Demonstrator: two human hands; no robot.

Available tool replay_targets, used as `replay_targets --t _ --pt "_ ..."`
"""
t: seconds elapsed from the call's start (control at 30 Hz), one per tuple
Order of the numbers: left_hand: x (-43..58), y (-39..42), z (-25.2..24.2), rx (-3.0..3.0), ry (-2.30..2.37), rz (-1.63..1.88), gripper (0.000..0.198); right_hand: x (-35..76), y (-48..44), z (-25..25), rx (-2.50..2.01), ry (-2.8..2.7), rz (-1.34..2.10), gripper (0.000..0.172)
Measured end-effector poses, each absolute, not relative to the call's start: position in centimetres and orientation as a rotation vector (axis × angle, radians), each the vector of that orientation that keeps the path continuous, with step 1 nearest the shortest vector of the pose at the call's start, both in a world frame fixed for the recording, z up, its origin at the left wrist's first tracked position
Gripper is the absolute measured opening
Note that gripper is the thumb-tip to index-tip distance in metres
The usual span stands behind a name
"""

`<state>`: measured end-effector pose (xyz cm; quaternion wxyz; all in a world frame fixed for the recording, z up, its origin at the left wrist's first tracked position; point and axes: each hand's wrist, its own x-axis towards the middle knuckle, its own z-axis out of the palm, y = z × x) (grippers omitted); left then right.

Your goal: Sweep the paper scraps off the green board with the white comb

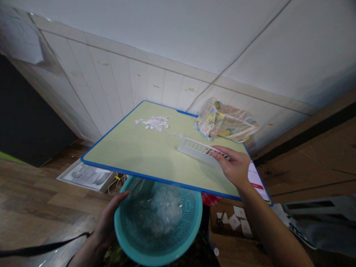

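Observation:
My left hand [107, 226] grips the rim of a round teal plastic basket [185, 237], held low in front of the table's near edge; clear crinkled plastic bits [162, 209] lie inside it. My right hand [233, 165] rests on the table and holds the near end of a white slotted plastic strip [196, 148], fingers closed over it. The strip lies flat on a pale green table with a blue rim [139, 155]. A small heap of white paper scraps [154, 123] sits at the table's far side.
A folded patterned cloth [226, 120] lies at the table's far right corner against the white wall. A paper with red print [254, 178] sits by my right wrist. On the wood floor are a flat tray [86, 176], white cards and scissors [221, 221].

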<state>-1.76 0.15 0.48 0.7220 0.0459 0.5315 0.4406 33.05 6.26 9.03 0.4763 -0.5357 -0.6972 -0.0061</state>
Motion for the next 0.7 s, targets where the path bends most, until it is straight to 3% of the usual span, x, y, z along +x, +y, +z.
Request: replay_targets --t 0.43,0.7 --pt "-1.8 0.2 0.3 0.104 1.182 0.992 0.020 32.8 7.4 8.9 -1.269 -1.740 -0.105 0.014" --pt "-1.5 0.0 0.9 0.080 1.206 0.996 0.019 31.9 5.5 9.4 -1.258 -1.760 0.017 0.012"
